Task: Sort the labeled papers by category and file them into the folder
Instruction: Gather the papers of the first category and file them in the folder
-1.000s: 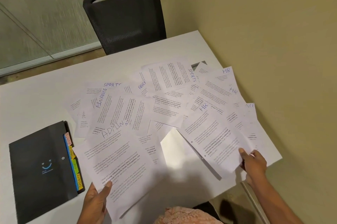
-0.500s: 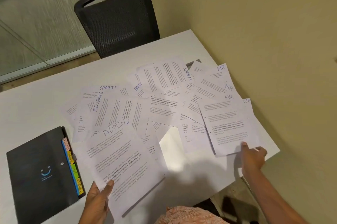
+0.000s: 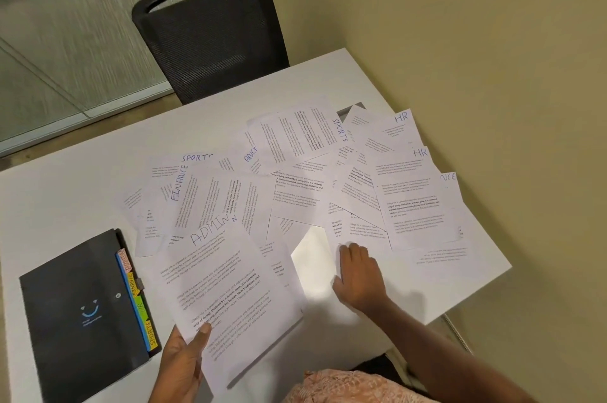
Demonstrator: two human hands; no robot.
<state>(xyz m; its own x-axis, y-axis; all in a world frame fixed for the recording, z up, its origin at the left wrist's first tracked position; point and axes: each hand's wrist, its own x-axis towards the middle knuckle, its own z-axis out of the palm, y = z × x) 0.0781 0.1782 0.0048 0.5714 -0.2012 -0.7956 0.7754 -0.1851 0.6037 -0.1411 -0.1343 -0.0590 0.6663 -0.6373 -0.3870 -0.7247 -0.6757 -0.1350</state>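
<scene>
- The left hand (image 3: 184, 360) is gripping the ADMIN sheet (image 3: 226, 297) by its lower corner only, thumb on top, in the lower middle of the frame. I'm guessing it could sag or slip out.
- The right hand (image 3: 359, 278) is lying flat, fingers straight, on the scattered papers (image 3: 295, 172) right of centre. Any sliding could be dragging neighbours off the table (image 3: 82, 192) edge on the right.
- The ADMIN sheet's long axis is running bottom-to-top, with the header tipping up-left. The folder (image 3: 75, 314) is sitting at lower left, tabs facing the papers.
</scene>
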